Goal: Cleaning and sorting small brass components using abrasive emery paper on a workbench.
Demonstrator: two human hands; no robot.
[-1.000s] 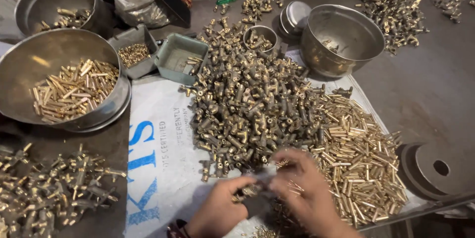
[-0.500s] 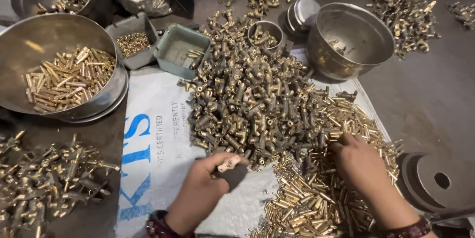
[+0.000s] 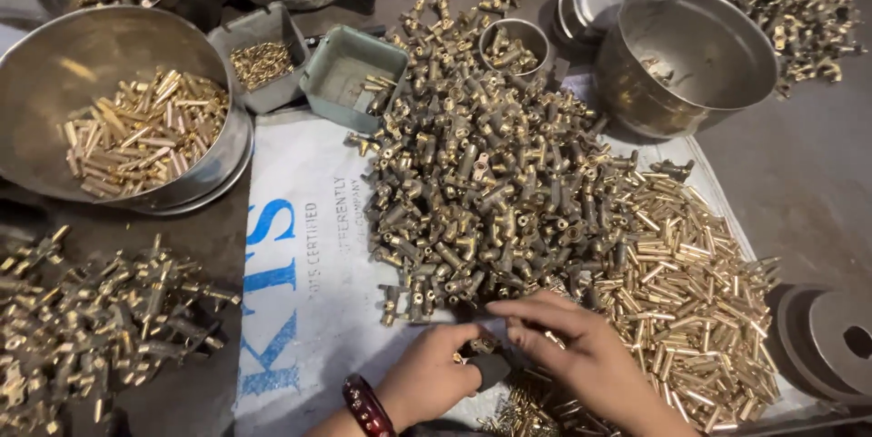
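Moved: right hand [image 3: 590,360] has come back from the loose brass pins [image 3: 699,283] to meet the left hand [image 3: 434,373].
Hands: together, left fingers clamped on a small dark brass fitting [image 3: 483,357], right fingertips touching it.
Far: heaped dull brass valve fittings [image 3: 481,173].

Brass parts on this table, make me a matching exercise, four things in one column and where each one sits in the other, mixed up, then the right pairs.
Things:
1. Heap of dark brass fittings
2. Brass pins in the wide steel bowl
3. Green tray
4. Left hand

Places:
A. Far left of the table
B. Near edge, on a small dark piece, touching the right hand
C. Middle of the white sack
D. Behind the sack's far left corner

Pairs: 1-C, 2-A, 3-D, 4-B
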